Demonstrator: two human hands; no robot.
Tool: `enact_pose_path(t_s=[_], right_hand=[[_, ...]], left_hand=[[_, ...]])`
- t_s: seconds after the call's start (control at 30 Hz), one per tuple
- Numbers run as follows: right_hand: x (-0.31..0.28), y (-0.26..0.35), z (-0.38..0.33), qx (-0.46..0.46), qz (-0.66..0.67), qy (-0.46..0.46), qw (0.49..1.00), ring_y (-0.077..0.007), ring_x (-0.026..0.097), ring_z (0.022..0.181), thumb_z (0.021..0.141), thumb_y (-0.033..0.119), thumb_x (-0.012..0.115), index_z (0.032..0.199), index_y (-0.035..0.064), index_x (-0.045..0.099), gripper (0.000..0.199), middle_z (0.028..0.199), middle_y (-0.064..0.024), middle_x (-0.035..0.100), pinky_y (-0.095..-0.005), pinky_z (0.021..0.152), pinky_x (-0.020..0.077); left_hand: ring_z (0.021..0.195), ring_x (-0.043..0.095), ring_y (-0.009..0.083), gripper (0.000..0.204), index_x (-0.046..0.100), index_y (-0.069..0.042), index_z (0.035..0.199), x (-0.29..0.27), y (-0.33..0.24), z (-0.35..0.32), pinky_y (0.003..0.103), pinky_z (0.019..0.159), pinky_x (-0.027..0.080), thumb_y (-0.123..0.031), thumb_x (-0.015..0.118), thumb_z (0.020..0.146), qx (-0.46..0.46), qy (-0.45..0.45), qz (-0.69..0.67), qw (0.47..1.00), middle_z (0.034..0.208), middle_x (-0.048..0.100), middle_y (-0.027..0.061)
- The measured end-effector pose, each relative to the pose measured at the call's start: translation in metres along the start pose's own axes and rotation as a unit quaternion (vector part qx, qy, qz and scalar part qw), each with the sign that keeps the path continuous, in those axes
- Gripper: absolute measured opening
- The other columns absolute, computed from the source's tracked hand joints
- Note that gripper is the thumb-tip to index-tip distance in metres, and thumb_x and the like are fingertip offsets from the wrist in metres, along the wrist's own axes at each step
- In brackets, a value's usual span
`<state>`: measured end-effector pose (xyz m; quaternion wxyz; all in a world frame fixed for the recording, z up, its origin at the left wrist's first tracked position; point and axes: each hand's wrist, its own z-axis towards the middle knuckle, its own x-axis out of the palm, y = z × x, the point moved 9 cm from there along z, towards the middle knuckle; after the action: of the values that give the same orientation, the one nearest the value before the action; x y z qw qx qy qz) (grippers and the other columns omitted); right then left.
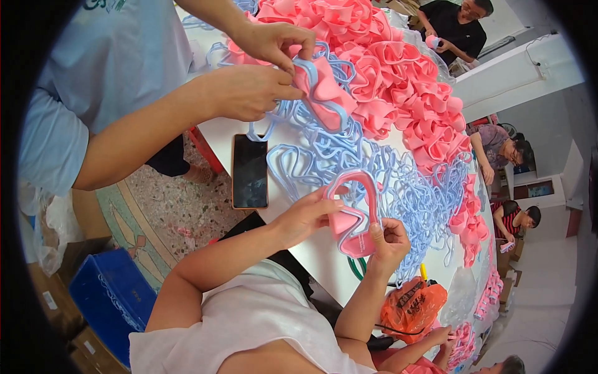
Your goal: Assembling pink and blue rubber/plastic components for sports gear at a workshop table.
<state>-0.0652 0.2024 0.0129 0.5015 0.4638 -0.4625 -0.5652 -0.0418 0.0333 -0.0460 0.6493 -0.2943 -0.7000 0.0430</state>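
Note:
Between my two hands is a pink goggle-shaped piece (362, 244) with pale blue edging and a pink loop of band arching above it. The thumb and fingers of my left hand (306, 218) are closed on its left edge. My right hand (389, 242) pinches it at the right side, fingers curled. Just beyond it lies a tangled heap of pale blue loops (405, 193). Across the table corner, a co-worker's hands (265, 68) work a pale blue loop along the rim of another pink piece (330, 96).
A big pile of pink pieces (374, 56) covers the table's far side. A dark phone (250, 171) lies at the near table edge, and an orange plastic bag (414, 308) sits to my right. A blue crate (115, 290) stands at lower left. Several other people sit around the table.

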Motion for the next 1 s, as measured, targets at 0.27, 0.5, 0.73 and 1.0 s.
enact_pose_path(t_s=[0.27,0.5,0.73,1.0], right_hand=[[-0.008,0.012,0.001,-0.012,-0.023,0.001,1.000,-0.0041,0.041,0.062,0.072,0.010,0.085,0.080,0.0009,0.067,0.022,0.069,0.0059,0.050,-0.0197,0.056,0.0306],[0.000,0.022,0.016,-0.050,-0.166,0.047,0.984,-0.0067,0.044,0.064,0.076,0.013,0.080,0.085,0.0008,0.070,0.018,0.074,0.0018,0.054,-0.0230,0.060,0.0353],[-0.010,0.007,0.023,-0.017,-0.072,0.075,0.994,-0.0101,0.057,0.088,0.086,0.016,0.072,0.111,0.0004,0.063,0.031,0.100,-0.0029,0.061,-0.0266,0.077,0.0488],[-0.021,-0.014,0.039,0.038,-0.085,0.013,0.996,-0.0082,0.056,0.073,0.080,0.011,0.076,0.102,-0.0011,0.065,0.027,0.085,-0.0017,0.064,-0.0227,0.069,0.0469]], left_hand=[[0.088,0.055,0.0119,0.062,0.045,-0.013,0.140,0.009,-0.073,0.001,0.026,0.075,0.049,-0.016,0.072,0.085,0.143,0.000,0.410,0.901,0.108,0.049,0.0077],[0.072,0.060,0.0131,0.057,0.052,-0.012,0.130,0.009,-0.076,0.019,0.025,0.058,0.052,-0.003,0.074,0.078,0.073,0.014,0.425,0.902,0.099,0.048,0.0062],[0.080,0.060,0.0128,0.057,0.047,-0.009,0.129,0.000,-0.080,0.019,0.025,0.061,0.053,0.000,0.072,0.079,0.089,-0.060,0.362,0.926,0.094,0.054,0.0052],[0.078,0.059,0.0117,0.057,0.045,-0.007,0.128,-0.004,-0.068,0.025,0.023,0.057,0.049,-0.004,0.074,0.078,0.138,-0.098,0.373,0.912,0.097,0.057,0.0073]])
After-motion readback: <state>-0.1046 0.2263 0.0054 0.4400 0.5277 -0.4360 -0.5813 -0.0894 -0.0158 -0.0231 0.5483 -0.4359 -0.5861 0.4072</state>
